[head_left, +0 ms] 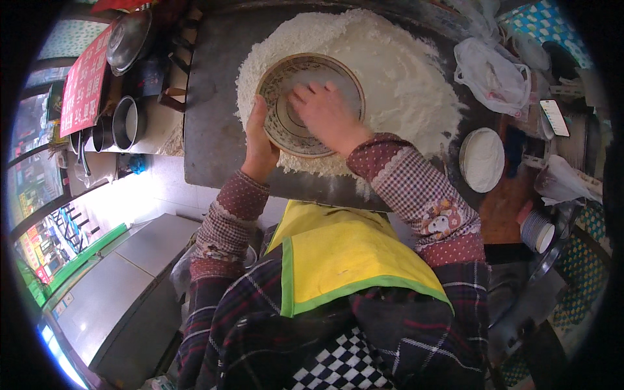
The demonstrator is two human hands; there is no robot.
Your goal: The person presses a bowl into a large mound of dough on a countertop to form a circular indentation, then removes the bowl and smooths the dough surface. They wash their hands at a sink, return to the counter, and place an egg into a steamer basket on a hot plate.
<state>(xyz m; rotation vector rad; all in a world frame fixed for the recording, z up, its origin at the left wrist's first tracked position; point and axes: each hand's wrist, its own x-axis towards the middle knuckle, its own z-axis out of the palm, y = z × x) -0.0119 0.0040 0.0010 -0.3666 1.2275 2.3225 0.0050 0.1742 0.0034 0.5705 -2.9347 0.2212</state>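
Note:
A wide patterned bowl (275, 125) with a brown rim is tilted over a broad spread of white flour (403, 84) on the dark worktop. My left hand (261, 144) grips its left rim, thumb up along the edge and the other fingers out of sight beneath. Inside the bowl is my right hand (328, 116), its fingers stretched toward the far wall and slightly smeared by motion. I see nothing held in it. Whether its fingertips touch the bowl's inner surface is hard to make out.
To the right stand a round container of white powder (482, 160), a plastic bag (492, 77) and a phone (554, 118). Pots (127, 122) and a metal lid (129, 40) are at the left. The worktop's front edge (325, 195) lies close to my yellow apron (351, 260).

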